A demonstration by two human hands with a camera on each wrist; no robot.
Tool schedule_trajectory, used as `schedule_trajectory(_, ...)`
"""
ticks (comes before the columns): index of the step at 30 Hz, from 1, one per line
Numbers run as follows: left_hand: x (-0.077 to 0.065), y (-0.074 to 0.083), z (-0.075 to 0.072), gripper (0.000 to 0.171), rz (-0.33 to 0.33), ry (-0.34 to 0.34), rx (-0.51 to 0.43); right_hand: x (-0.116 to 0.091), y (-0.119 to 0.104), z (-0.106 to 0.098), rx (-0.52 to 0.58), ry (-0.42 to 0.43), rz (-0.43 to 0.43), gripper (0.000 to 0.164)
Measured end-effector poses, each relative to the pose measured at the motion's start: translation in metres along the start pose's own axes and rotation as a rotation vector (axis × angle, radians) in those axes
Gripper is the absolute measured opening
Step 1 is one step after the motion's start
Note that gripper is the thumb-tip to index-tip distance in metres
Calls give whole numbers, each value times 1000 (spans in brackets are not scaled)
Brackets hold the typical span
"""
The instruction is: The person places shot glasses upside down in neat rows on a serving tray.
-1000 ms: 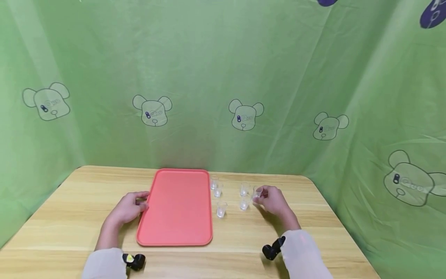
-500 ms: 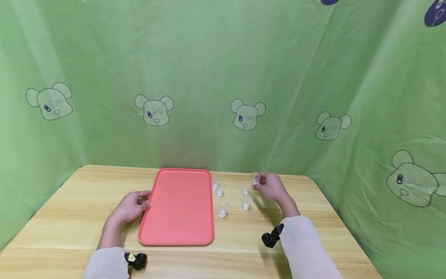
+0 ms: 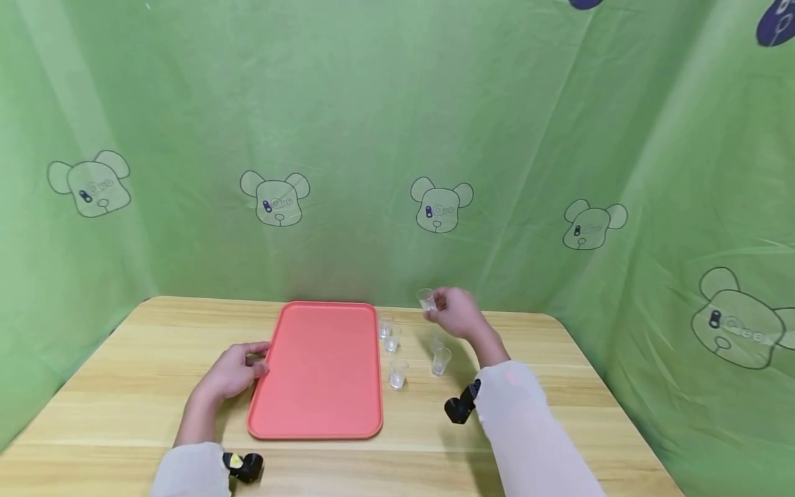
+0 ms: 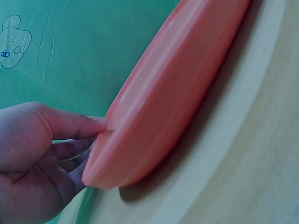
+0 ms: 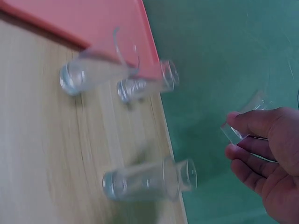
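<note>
Firstly, green cloth, one: printed with bear heads, hung behind and at both sides of the bench. Bearings below run from the tray's middle, head view, twelve toward the back cloth.

Bench, one: pale wood grain, bearing the tray and five cups, a sixth being off it. Stage, by judgement: early; one cup lifted and not yet set down, five left standing.

Red tray, one: flat on the bench, long sides running twelve to six.

Left hand: at nine o'clock; grip narrow, thumb and bent fingers on the tray's rim.

Right hand: at two o'clock, raised; grip narrow, thumb and fingertips pinching one cup.

Held cup, one: clear, mouth up, in the air at two o'clock, toward the bench's far edge.

Standing cups, five: clear, upright. Two at two o'clock just beside the tray, far cup and second cup; near cup at three; outer cup and faint cup farther out, about three.
</note>
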State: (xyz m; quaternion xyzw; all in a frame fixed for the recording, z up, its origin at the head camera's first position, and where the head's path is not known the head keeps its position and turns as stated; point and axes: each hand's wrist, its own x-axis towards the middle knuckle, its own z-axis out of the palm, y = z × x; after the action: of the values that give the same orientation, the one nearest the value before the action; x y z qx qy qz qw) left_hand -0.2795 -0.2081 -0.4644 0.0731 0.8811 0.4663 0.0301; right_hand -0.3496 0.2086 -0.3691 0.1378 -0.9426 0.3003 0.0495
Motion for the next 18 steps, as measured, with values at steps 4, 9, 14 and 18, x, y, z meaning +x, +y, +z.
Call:
schedule_trajectory(4,0,0,0,46,-5,1,-6,7,-15,7,2,-18,-5,29)
schedule_trajectory(9,1,-1,0,45,-2,0,-12,14,-31,15,14,-33,-24,30)
schedule_trajectory(14,2,-3,0,45,2,3,-7,20,-46,25,6,-44,-56,29)
schedule_trajectory(18,3,-2,0,44,-3,9,0,24,-57,34,-10,-68,-77,29)
